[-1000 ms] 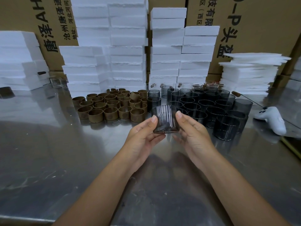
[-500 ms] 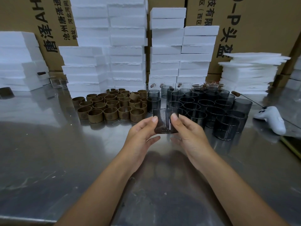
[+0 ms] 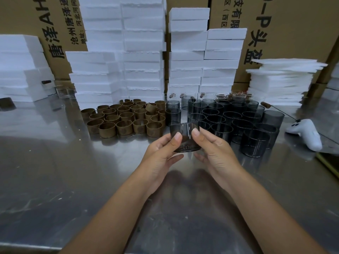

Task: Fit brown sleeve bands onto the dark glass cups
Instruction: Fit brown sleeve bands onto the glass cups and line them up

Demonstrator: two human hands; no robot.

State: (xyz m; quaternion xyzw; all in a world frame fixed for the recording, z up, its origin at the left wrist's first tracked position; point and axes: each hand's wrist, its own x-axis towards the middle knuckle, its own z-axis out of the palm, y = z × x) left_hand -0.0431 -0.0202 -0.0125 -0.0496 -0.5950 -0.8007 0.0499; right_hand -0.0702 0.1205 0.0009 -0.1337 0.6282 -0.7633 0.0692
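Observation:
A dark glass cup [image 3: 185, 132] is held upright above the steel table between both hands. My left hand [image 3: 161, 153] pinches its left side with the thumb on the front. My right hand [image 3: 214, 151] pinches its right side the same way. No band is on this cup. Behind it to the left stand several brown sleeve bands [image 3: 124, 118] in a cluster. Behind to the right stand several dark glass cups [image 3: 238, 121] in rows.
Stacks of white foam blocks [image 3: 145, 52] and cardboard boxes [image 3: 293, 24] line the back of the steel table [image 3: 55, 171]. Thin foam sheets [image 3: 280, 83] are piled at right. A white game controller [image 3: 306, 134] lies at the right edge. A few clear glasses [image 3: 65, 91] stand at the back left.
The held cup has been turned in my fingers and sits slightly lower and closer. Both thumbs have shifted nearer each other on its front.

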